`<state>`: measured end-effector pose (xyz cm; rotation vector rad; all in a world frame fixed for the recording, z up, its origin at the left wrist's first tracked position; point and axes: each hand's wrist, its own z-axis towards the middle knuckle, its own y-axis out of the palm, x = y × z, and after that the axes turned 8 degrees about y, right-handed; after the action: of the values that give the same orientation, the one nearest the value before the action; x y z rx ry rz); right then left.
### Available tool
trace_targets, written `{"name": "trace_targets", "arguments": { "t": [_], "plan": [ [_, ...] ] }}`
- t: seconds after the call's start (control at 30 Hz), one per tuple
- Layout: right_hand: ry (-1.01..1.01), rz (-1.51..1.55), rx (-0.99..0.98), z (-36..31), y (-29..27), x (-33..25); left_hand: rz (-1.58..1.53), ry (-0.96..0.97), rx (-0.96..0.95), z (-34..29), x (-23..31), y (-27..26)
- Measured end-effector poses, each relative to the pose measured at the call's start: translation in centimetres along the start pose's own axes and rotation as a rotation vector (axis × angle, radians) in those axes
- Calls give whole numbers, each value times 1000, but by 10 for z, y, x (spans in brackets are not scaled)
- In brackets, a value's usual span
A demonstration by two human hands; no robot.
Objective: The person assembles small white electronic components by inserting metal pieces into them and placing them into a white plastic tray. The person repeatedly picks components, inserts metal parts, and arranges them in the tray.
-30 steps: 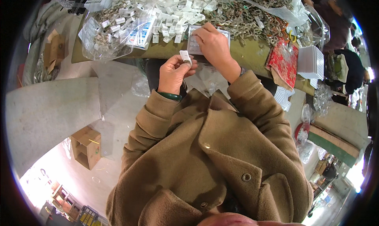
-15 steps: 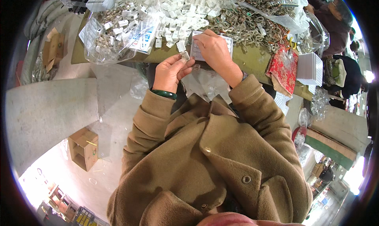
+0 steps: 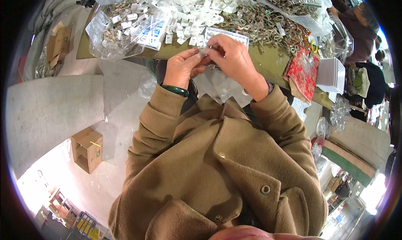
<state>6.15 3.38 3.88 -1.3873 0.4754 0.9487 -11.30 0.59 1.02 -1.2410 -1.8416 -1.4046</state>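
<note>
My left hand (image 3: 183, 68), with a dark green bangle at its wrist, pinches a small clear plastic piece (image 3: 202, 52) just off the table's near edge. My right hand (image 3: 231, 57) meets it there, fingers pinched close to the piece. Whatever lies between the right fingertips is too small and too covered to make out. Behind the right hand a shallow white tray (image 3: 238, 38) rests on the table, partly hidden by it. Beyond my hands spreads a heap of small white and clear plastic pieces (image 3: 188, 13).
On the olive table (image 3: 268, 63), a clear bag (image 3: 98, 38) of small parts lies left and a pile of metallic, chain-like pieces (image 3: 255, 24) right. A red patterned cloth (image 3: 302, 74) hangs beside stacked white trays (image 3: 331, 74). Another person (image 3: 356, 26) is at the far right.
My right hand has left the white tray and come down to the left hand, fingertips now at the clear piece. The left hand has risen slightly and still holds it.
</note>
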Motion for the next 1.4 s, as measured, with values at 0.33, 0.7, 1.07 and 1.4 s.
{"name": "trace_targets", "arguments": {
  "t": [0.33, 0.7, 1.07, 1.4],
  "plan": [
    [-60, 50, 13, -14, 6, 0, 113, 32, -28, -10, -2, 1],
    [245, 250, 167, 8, 0, 31, -74, -48, 60, 2, -11, 2],
    [109, -301, 186, 28, 10, 47, -16, -47, 113, -1, -13, 17],
    [80, 236, 55, -19, -18, 6, -55, -22, -3, -11, -7, 32]
  ]
}}
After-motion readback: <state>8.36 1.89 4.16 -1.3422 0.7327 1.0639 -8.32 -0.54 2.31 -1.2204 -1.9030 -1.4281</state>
